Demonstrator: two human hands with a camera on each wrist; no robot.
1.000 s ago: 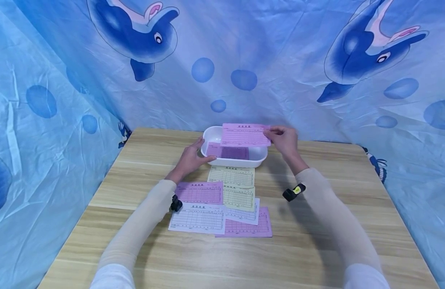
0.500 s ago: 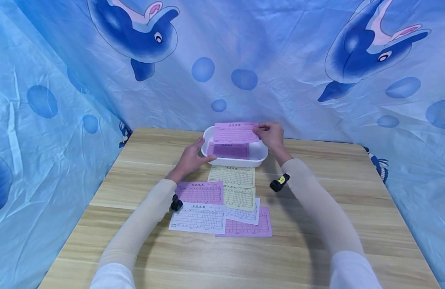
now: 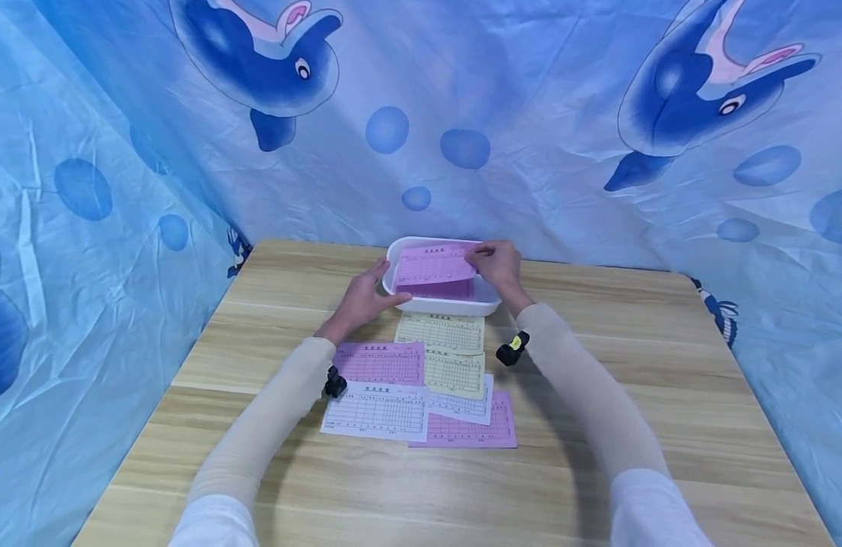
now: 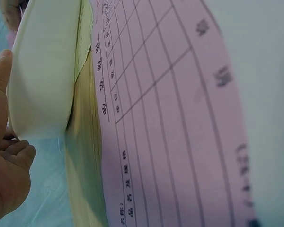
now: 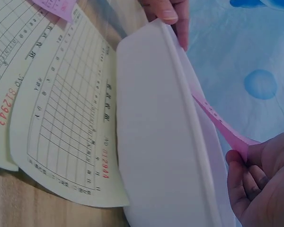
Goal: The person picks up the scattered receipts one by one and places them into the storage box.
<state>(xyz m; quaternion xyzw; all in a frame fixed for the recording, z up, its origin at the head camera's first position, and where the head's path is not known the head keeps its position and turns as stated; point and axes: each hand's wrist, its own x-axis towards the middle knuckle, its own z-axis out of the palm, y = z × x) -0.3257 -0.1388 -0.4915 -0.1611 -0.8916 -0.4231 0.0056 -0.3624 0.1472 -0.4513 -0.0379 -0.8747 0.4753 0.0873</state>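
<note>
A white plastic container (image 3: 455, 308) stands near the table's far edge. My left hand (image 3: 361, 300) grips its left end, thumb (image 4: 1, 71) at the rim. Between thumb and fingers, my right hand (image 3: 498, 264) pinches the right edge of a pink receipt slip (image 3: 431, 266). That slip is tilted, its left part low inside the container. Beneath it another pink slip (image 3: 444, 290) lies on the container's bottom. In the right wrist view, the held slip (image 5: 222, 125) slants down past the rim, and its lower part is hidden by the wall.
In front of the container lie overlapping slips: yellow ones (image 3: 440, 334), a pink one (image 3: 383, 363) at left, white ones (image 3: 375, 412), and another pink one (image 3: 485, 431) nearest me. They rest on a wood-grain table (image 3: 633, 365). A blue dolphin-print curtain (image 3: 517, 190) hangs behind.
My right hand has moved left and down, lowering the pink slip from above the container into it. My left hand stays at the container's left end.
</note>
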